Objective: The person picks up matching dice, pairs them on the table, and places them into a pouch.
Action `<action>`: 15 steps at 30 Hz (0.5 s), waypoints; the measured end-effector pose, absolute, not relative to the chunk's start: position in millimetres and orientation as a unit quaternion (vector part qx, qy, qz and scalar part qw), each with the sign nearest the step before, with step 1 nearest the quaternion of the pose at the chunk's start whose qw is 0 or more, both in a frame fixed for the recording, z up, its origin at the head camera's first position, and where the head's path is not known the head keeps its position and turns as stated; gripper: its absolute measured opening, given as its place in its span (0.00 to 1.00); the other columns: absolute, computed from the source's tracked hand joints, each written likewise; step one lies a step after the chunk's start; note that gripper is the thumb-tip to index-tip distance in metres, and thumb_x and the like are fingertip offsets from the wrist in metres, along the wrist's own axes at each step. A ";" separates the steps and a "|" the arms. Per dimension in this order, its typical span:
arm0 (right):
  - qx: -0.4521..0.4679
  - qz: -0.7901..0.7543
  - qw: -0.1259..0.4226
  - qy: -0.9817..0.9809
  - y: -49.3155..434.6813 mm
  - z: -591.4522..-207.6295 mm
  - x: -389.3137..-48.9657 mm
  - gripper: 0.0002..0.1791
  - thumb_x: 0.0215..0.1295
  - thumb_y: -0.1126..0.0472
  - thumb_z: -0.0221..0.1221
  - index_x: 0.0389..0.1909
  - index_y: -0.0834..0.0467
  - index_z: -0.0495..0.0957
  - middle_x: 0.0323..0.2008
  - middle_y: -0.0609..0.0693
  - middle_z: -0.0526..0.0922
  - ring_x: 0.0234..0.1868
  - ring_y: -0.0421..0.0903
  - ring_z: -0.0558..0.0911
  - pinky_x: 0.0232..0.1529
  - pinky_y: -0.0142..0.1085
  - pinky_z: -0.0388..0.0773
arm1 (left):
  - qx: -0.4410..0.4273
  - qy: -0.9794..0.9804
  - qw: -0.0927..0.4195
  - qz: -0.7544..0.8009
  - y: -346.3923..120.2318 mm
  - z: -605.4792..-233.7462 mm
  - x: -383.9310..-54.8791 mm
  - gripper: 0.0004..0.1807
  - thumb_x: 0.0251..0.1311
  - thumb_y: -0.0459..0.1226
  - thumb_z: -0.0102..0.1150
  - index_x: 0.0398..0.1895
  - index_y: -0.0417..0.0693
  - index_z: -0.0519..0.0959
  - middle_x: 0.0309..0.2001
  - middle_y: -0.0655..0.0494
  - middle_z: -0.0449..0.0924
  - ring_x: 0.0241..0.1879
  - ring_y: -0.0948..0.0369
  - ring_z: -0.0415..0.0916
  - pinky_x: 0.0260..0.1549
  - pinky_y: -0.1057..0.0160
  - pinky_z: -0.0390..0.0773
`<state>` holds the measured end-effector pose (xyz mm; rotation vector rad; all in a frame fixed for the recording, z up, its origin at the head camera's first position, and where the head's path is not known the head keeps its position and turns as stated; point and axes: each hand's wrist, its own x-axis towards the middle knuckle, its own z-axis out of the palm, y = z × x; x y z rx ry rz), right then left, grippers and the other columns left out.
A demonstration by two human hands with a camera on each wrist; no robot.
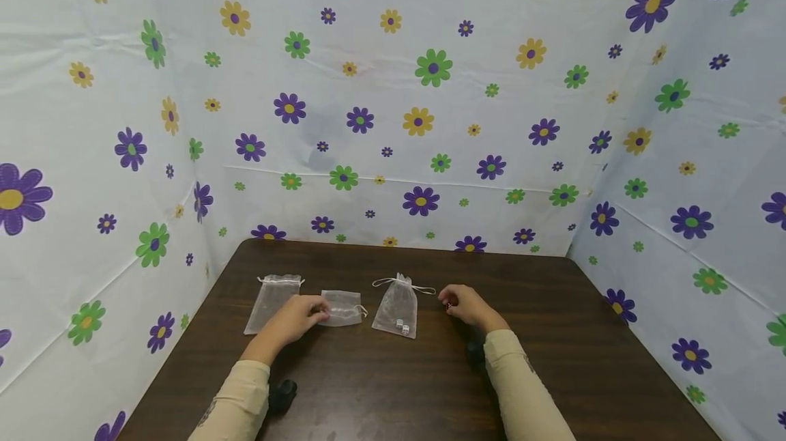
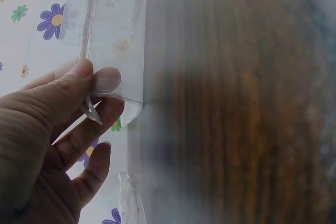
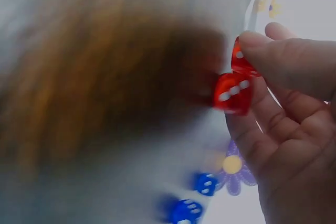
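Note:
My left hand (image 1: 297,318) pinches one edge of a small sheer white drawstring pouch (image 1: 344,308) between thumb and fingers. In the left wrist view, the pouch (image 2: 123,30) is flat and see-through, with its cord beside the thumb. My right hand (image 1: 469,306) holds two red dice (image 3: 234,93) with white pips at its fingertips. Between the hands lies another sheer pouch (image 1: 393,301), drawn in at the neck, with two white dice (image 1: 402,326) inside near its bottom. Two blue dice (image 3: 186,211) show below the right hand in the right wrist view; the head view does not show them.
A third sheer pouch (image 1: 270,301) lies flat at the left, partly behind my left hand. All rest on a dark wooden table (image 1: 368,386). Flower-printed white sheeting (image 1: 381,86) stands around the back and sides. Black devices sit at both wrists.

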<state>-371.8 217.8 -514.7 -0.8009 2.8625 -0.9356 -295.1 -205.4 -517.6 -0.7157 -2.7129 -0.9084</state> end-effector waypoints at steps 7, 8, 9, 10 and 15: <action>-0.283 -0.318 -0.006 0.905 178.4 -482.8 -368.8 0.11 0.63 0.77 0.62 0.45 0.65 0.80 0.39 0.56 0.83 0.40 0.47 0.80 0.45 0.44 0.79 | -0.244 -0.914 0.097 -0.309 -201.9 -514.4 -296.3 0.03 0.65 0.36 0.66 0.33 0.50 0.83 0.31 0.66 0.82 0.30 0.69 0.73 0.35 0.61 0.79; -0.291 -0.317 -0.008 0.903 169.4 -477.2 -367.9 0.11 0.64 0.77 0.62 0.45 0.65 0.80 0.39 0.56 0.83 0.40 0.47 0.80 0.45 0.43 0.79 | -0.243 -0.914 0.096 -0.310 -201.3 -513.6 -296.2 0.02 0.65 0.36 0.66 0.33 0.50 0.83 0.31 0.66 0.82 0.30 0.69 0.73 0.34 0.62 0.78; -0.302 -0.313 -0.010 0.901 160.2 -472.3 -367.3 0.10 0.64 0.76 0.63 0.45 0.66 0.80 0.39 0.55 0.83 0.40 0.47 0.80 0.45 0.42 0.79 | -0.240 -0.915 0.094 -0.310 -200.8 -512.8 -296.2 0.02 0.65 0.36 0.66 0.33 0.50 0.83 0.31 0.66 0.82 0.30 0.69 0.72 0.34 0.62 0.78; -0.314 -0.306 -0.014 0.899 151.0 -467.9 -367.0 0.10 0.64 0.76 0.63 0.45 0.65 0.80 0.38 0.55 0.83 0.40 0.47 0.80 0.45 0.42 0.79 | -0.239 -0.915 0.092 -0.311 -200.2 -512.2 -296.1 0.02 0.65 0.36 0.66 0.33 0.50 0.83 0.31 0.66 0.81 0.29 0.69 0.72 0.33 0.63 0.77; -0.354 -0.294 -0.003 0.888 108.7 -449.9 -362.6 0.09 0.66 0.73 0.63 0.45 0.63 0.81 0.39 0.53 0.84 0.41 0.44 0.80 0.44 0.37 0.80 | -0.233 -0.917 0.083 -0.314 -197.6 -509.4 -294.7 0.02 0.65 0.36 0.66 0.34 0.49 0.83 0.30 0.65 0.80 0.28 0.68 0.71 0.32 0.64 0.76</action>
